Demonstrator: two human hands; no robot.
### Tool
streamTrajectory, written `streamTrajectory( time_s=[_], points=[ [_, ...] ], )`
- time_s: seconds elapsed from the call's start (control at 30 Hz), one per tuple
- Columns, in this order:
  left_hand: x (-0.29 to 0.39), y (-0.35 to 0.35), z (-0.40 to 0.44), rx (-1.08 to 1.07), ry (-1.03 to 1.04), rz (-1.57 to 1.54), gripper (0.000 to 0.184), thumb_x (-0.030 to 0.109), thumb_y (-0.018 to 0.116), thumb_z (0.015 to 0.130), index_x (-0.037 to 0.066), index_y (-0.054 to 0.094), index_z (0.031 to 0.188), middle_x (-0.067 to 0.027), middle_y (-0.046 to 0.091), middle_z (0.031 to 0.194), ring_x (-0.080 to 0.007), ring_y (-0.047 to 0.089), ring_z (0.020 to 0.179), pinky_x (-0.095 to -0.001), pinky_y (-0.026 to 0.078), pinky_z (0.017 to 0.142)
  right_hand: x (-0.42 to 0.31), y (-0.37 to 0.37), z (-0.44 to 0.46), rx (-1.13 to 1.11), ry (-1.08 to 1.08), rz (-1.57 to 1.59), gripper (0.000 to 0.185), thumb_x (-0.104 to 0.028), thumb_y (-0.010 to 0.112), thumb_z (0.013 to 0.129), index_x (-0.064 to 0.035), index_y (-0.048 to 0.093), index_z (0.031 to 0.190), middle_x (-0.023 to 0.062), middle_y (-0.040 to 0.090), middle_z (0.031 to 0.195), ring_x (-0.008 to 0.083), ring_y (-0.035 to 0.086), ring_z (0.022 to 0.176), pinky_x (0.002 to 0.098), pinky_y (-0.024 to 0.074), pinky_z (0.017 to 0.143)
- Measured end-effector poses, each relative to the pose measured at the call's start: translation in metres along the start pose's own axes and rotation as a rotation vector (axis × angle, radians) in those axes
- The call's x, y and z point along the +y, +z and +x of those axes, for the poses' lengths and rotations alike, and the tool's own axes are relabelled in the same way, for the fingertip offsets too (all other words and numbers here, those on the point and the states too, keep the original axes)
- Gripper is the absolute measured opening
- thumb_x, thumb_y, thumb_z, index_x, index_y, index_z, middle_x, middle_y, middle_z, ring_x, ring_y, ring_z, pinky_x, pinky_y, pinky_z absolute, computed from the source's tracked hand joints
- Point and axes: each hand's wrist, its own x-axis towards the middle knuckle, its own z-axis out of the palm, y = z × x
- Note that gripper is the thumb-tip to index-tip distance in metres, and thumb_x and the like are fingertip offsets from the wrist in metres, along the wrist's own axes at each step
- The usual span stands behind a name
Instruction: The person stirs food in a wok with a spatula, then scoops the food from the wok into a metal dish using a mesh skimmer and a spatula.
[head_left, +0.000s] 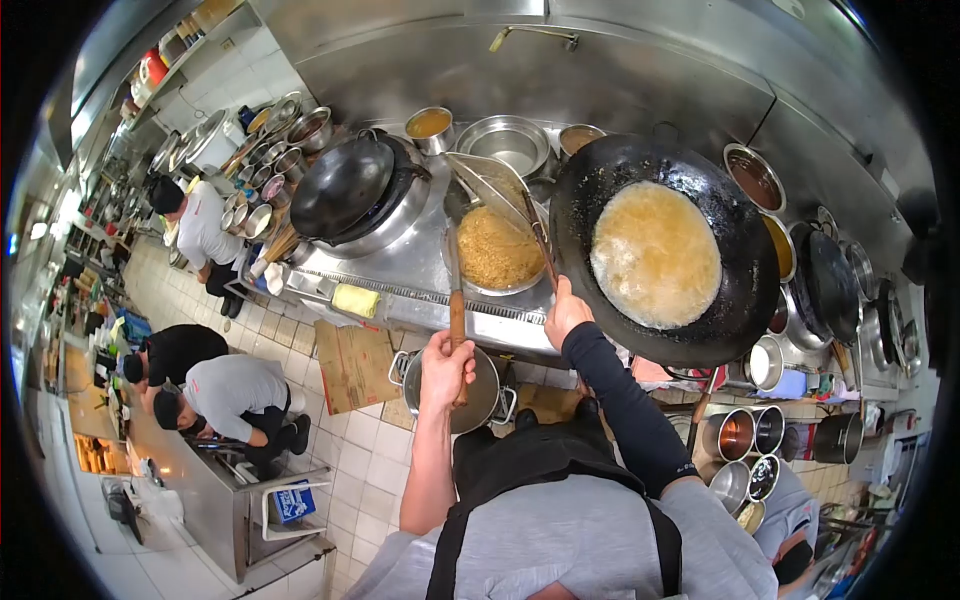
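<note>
We have the wok (750, 285) just right of our right hand (568, 312), the nearer of the two, while the bowl (510, 290) of golden food (497, 255) sits beyond and between our hands. Over that bowl slants the strainer (500, 190), seemingly on the handle (543, 245) our right hand clasps, which points forward and slightly left; our left hand (447, 370) grips a wood-handled tool (457, 312) running nearly straight ahead, its head unclear.
</note>
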Motion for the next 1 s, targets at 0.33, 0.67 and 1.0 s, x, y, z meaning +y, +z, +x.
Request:
streamTrajectory(
  time_s=[0.33, 0.67, 1.0],
  points=[
    [-0.002, -0.015, -0.014, 0.014, -0.002, -0.006, 0.04, 0.002, 0.066, 0.095, -0.005, 0.05, 0.131, -0.0053, 0.057, 0.079, -0.0097, 0.052, 0.057, -0.0221, 0.04, 0.042, 0.121, -0.121, -0.04, 0.18, 0.276, 0.514, 0.046, -0.013, 0.056, 0.094, 0.004, 0.044, 0.136, 0.0317, 0.067, 0.096, 0.0503, 0.066, 0.086, 0.0522, 0.0531, 0.082],
    [-0.009, 0.007, -0.007, 0.086, -0.001, 0.015, 0.039, 0.001, 0.066, 0.095, -0.005, 0.051, 0.13, -0.0063, 0.059, 0.078, -0.0105, 0.053, 0.055, -0.0227, 0.041, 0.042, 0.367, -0.235, -0.033, 0.504, 0.417, -0.358, 0.029, -0.017, 0.056, 0.099, 0.0021, 0.044, 0.118, 0.0314, 0.066, 0.092, 0.0494, 0.067, 0.093, 0.0533, 0.0532, 0.083],
    [-0.015, 0.053, -0.011, 0.117, 0.002, 0.039, 0.035, 0.001, 0.066, 0.095, -0.004, 0.052, 0.127, -0.0066, 0.059, 0.079, -0.0112, 0.054, 0.056, -0.0235, 0.042, 0.042, 0.333, -0.181, 0.006, -0.143, 0.665, 1.076, 0.019, -0.009, 0.047, 0.101, -0.0148, 0.042, 0.118, 0.0036, 0.046, 0.074, 0.0097, 0.037, 0.048, 0.0308, 0.0347, 0.04]
  ],
)
